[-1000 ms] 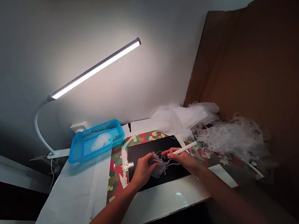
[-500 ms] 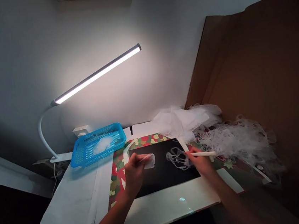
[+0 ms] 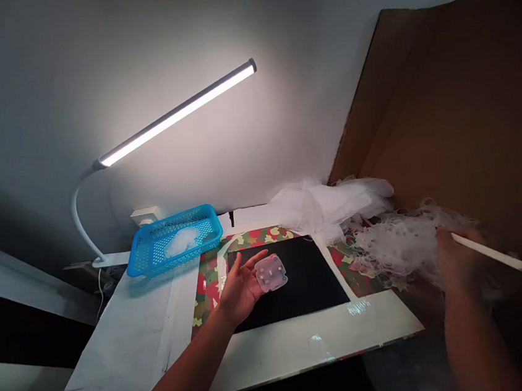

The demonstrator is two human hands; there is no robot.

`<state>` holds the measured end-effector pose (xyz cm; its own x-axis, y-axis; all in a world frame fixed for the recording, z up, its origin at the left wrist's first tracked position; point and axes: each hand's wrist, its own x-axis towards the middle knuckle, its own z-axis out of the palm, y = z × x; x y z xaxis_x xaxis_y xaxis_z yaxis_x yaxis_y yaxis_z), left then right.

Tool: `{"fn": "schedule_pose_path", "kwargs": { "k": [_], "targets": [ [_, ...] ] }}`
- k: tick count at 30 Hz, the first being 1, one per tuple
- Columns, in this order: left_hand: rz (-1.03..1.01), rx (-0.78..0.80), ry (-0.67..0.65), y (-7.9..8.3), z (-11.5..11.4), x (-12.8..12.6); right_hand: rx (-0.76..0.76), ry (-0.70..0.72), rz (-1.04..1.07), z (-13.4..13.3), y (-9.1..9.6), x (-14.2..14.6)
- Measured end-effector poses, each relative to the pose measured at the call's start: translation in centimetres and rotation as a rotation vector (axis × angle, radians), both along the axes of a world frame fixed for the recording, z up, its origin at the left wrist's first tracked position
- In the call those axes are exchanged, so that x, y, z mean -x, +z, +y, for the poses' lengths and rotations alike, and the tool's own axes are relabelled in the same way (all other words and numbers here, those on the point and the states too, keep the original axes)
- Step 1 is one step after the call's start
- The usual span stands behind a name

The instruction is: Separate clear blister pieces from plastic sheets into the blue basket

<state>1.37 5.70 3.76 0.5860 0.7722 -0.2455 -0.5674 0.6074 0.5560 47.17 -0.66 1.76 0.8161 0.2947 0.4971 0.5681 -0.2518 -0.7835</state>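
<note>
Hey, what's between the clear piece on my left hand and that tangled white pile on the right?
From the clear piece rightward, the head view shows black mat, then a pale strip, then camouflage-patterned surface.

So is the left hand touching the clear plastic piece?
Touching. The head view shows the clear plastic piece resting on the upturned left hand, with no gap visible between them.

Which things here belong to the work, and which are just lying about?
Probably in use:
flat translucent piece on the left hand
slim white stick in the right hand
rectangular black mat
lit white tube lamp
blue perforated basket holding whitish pieces
tangled whitish strands

Seemingly just around:
brown cardboard sheet
white boxy wall fitting
</note>
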Motion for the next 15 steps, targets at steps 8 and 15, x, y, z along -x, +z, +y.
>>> {"fn": "schedule_pose_path", "kwargs": {
  "k": [8, 15],
  "targets": [
    [-0.085, 0.044, 0.043, 0.3, -0.1, 0.0, -0.107, 0.113, -0.039, 1.0, -0.7, 7.4],
    [-0.072, 0.024, 0.026, -0.1, 0.1, 0.2, -0.106, 0.432, 0.243, 1.8, -1.4, 13.2]
  ]
}}
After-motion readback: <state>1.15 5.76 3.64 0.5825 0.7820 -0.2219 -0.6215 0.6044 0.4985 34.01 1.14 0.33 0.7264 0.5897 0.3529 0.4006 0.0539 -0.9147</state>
